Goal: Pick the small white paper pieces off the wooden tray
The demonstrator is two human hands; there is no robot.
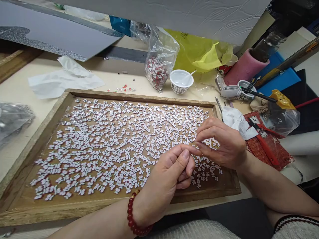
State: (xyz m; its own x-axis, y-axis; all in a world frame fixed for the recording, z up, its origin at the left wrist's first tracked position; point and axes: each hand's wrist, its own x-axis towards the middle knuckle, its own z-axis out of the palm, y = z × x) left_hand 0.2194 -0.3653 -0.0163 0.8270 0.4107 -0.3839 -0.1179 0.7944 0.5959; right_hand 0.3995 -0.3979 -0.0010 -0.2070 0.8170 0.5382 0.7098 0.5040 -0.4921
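Observation:
My left hand (171, 172), with a string of dark red beads (133, 212) at its wrist, is closed above the right part of a wooden tray. Its thumb presses against the curled index finger. My right hand (221, 142) meets it from the right, thumb and index finger pinched close to the left index fingertip. Whatever is between the fingers is too small or hidden to make out. Beneath both hands the wooden-framed tray (139, 97) bears many small white, flower-like pieces (104, 149) with reddish and green edges, spread loosely over its brown base.
Behind the tray stand a clear bag of red and white pieces (158, 71) and a white bowl (180, 83) with a spoon. Crumpled tissue (67, 74) lies at back left. Red-handled pliers (266, 147), a red packet (281, 156) and a pink roll (245, 68) crowd the right side.

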